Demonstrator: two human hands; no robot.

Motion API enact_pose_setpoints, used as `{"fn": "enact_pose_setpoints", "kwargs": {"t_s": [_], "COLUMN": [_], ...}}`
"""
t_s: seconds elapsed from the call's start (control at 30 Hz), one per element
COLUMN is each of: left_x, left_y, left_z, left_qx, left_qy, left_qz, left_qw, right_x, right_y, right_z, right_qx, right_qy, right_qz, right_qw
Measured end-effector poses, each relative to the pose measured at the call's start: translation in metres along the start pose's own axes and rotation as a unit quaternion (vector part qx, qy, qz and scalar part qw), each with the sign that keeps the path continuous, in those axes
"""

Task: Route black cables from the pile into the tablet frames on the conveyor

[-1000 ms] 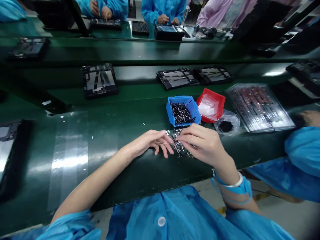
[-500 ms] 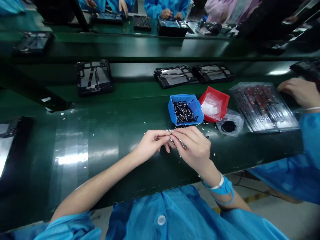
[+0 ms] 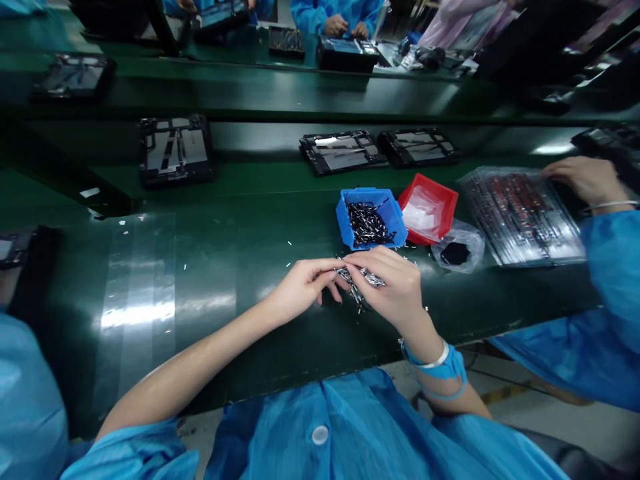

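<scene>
Left hand and right hand together, both clamped on a bunch of small metal pins, held over the green workbench, just below the blue bin.

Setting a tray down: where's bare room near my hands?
Green bench lies open left of your left hand, up to the dark frame, with white specks. Another strip runs right of your right hand, below the plastic bag. Crowded: blue bin, red bin.
</scene>
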State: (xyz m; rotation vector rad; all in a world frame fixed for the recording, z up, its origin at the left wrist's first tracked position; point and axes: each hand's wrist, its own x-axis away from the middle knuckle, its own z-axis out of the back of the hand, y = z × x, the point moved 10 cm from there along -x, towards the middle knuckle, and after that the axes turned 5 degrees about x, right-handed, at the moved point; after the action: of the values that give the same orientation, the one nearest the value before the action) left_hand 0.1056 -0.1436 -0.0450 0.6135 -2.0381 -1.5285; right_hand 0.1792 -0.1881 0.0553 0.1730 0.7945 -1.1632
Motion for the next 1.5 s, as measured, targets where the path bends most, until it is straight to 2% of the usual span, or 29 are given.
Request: {"fn": "enact_pose_setpoints", "kwargs": {"t_s": [0.1, 0.2, 0.27, 0.4, 0.53, 0.63, 0.73, 0.8, 1.03, 1.2, 1.3, 1.4, 1.5], "left_x": [0.0, -0.001, -0.002, -0.003, -0.004, -0.004, -0.004, -0.004, -0.005, -0.006, -0.005, -0.005, -0.004], "left_y": [-0.007, -0.011, -0.012, -0.01, -0.004, -0.002, -0.003, -0.005, -0.008, -0.007, -0.006, -0.005, -0.005], "left_z": [0.002, 0.003, 0.003, 0.01, 0.018, 0.019, 0.019, 0.019, 0.018, 0.017, 0.017, 0.017, 0.017], "left_qx": [0.059, 0.117, 0.137, 0.13, 0.103, 0.079, 0.062, 0.053, 0.043, 0.047, 0.055, 0.055, 0.052], "left_qy": [0.004, 0.012, 0.018, 0.048, 0.07, 0.064, 0.056, 0.055, 0.058, 0.053, 0.054, 0.055, 0.056], "left_qz": [0.024, 0.037, 0.038, 0.027, 0.009, 0.007, 0.01, 0.016, 0.028, 0.024, 0.023, 0.025, 0.026], "left_qw": [0.998, 0.992, 0.99, 0.99, 0.992, 0.995, 0.996, 0.997, 0.997, 0.997, 0.997, 0.997, 0.997], "right_x": [-0.002, -0.003, -0.004, -0.003, 0.013, 0.031, 0.045, 0.048, 0.042, 0.042, 0.043, 0.043, 0.037], "right_y": [0.014, 0.031, 0.031, 0.029, 0.068, 0.105, 0.122, 0.122, 0.113, 0.117, 0.128, 0.141, 0.145], "right_z": [0.004, 0.019, 0.024, 0.023, 0.034, 0.033, 0.015, 0.003, -0.008, 0.008, 0.022, 0.027, 0.018], "right_qx": [0.079, 0.163, 0.146, 0.06, 0.065, 0.064, 0.051, 0.052, 0.155, 0.178, 0.216, 0.265, 0.312], "right_qy": [0.008, 0.064, 0.091, 0.092, 0.103, 0.063, -0.016, -0.045, -0.052, -0.01, 0.011, 0.003, -0.028], "right_qz": [-0.011, -0.061, -0.065, -0.061, -0.167, -0.256, -0.303, -0.308, -0.281, -0.268, -0.276, -0.297, -0.282], "right_qw": [0.997, 0.983, 0.983, 0.992, 0.978, 0.962, 0.952, 0.949, 0.946, 0.947, 0.937, 0.917, 0.907]}}
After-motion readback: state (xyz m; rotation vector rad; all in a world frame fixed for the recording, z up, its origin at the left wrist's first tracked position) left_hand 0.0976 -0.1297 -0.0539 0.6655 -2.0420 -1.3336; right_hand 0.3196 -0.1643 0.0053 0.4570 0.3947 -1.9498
